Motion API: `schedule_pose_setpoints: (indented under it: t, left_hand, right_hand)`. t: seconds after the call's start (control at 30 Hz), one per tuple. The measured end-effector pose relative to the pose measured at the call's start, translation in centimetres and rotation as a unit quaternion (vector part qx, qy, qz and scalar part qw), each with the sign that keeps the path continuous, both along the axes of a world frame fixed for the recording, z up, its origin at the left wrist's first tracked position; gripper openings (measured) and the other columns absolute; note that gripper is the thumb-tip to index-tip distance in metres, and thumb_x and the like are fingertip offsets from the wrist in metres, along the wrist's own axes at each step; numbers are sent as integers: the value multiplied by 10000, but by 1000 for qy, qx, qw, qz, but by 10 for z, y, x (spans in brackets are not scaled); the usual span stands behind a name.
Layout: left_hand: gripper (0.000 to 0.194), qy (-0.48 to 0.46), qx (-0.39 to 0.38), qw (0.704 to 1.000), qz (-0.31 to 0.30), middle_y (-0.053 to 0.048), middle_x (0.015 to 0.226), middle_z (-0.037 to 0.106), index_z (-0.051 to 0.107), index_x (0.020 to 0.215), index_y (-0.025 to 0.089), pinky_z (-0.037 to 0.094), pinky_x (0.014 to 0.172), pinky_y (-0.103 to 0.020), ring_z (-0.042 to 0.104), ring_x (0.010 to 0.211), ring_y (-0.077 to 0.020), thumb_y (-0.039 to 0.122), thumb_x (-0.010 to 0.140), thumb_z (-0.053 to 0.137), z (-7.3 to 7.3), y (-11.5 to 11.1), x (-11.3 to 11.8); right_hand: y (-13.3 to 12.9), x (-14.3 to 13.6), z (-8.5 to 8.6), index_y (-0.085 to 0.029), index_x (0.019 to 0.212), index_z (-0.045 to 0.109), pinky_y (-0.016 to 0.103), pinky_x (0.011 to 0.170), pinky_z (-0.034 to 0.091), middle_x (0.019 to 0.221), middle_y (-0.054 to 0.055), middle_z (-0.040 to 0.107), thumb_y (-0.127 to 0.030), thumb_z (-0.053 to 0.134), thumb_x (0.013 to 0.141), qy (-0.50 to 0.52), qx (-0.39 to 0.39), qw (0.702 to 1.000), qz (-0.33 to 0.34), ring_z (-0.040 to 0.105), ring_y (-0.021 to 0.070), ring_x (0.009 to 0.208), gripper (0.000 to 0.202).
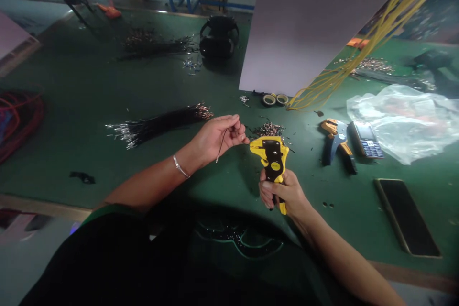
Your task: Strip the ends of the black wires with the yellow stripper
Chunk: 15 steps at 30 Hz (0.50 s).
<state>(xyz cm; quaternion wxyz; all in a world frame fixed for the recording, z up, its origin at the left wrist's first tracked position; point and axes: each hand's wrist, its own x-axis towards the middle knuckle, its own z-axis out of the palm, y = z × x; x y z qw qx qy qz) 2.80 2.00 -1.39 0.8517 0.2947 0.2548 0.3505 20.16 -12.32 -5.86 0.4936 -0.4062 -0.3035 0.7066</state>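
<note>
My left hand (pixel 220 139) is closed around a thin black wire (pixel 221 146), one end of which hangs below the palm. Its fingertips are beside the jaws of a yellow and black wire stripper (pixel 274 162). My right hand (pixel 281 191) grips that tool by its handles, jaws pointing left. Just behind the tool lies a pile of short wire scraps (pixel 269 130). A bundle of black wires (pixel 161 125) with silver ends on the left and copper ends on the right rests on the green table (pixel 79 100), behind my left forearm.
To the right lie an orange and blue tool (pixel 337 141), a keypad phone (pixel 366 139), a smartphone (pixel 408 216) and a plastic bag (pixel 405 119). Tape rolls (pixel 275 100), a white panel (pixel 294 24), hanging yellow wires (pixel 376 43) and a black headset (pixel 218 40) are farther back.
</note>
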Motion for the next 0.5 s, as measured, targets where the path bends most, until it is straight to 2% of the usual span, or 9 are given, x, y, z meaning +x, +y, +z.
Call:
schedule_pose_setpoints:
  t: [0.33, 0.5]
  left_hand:
    - [301, -1, 1, 1000, 7, -24, 612, 540, 576, 622, 123, 473, 613, -288, 467, 497, -83, 188, 912, 522, -1, 2, 0]
    - [316, -7, -16, 1000, 11, -18, 588, 511, 553, 601, 126, 422, 550, -259, 427, 479, -73, 179, 910, 520, 1, 2, -1]
  right_hand:
    - [1, -2, 5, -146, 781, 594, 205, 326, 407, 452, -67, 518, -186, 736, 715, 57, -6, 998, 15, 459, 81, 309, 162]
    - [2, 0, 7, -136, 794, 609, 196, 311, 402, 461, -66, 512, -167, 713, 722, 104, 9, 993, 51, 443, 74, 307, 131]
